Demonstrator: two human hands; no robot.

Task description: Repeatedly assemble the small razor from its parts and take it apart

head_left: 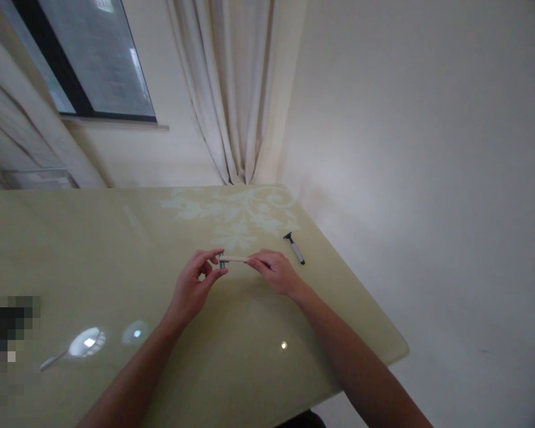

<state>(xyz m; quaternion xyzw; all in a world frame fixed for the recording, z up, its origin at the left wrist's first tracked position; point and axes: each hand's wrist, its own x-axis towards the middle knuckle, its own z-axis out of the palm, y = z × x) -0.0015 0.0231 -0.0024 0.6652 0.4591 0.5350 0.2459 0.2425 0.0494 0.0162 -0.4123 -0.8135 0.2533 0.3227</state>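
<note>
Over the glossy table, my two hands hold a small razor-like tool between them, with a pale cream handle (235, 259) and a narrow teal crosspiece at its left end. The crosspiece (222, 260) is pinched at its two ends by the thumb and fingertips of my left hand (199, 274). My right hand (274, 268) closes round the other end of the handle and hides it. Beyond my right hand lies a second razor (295, 248), with a black head and a grey and black handle, touched by neither hand.
The pale green table (214, 356) has its right edge close to a white wall (428, 178). A shiny spoon-like thing (84, 345) lies at the left. Curtains (236, 89) and a window (111, 59) are behind the table. A pixelated dark patch covers the left edge.
</note>
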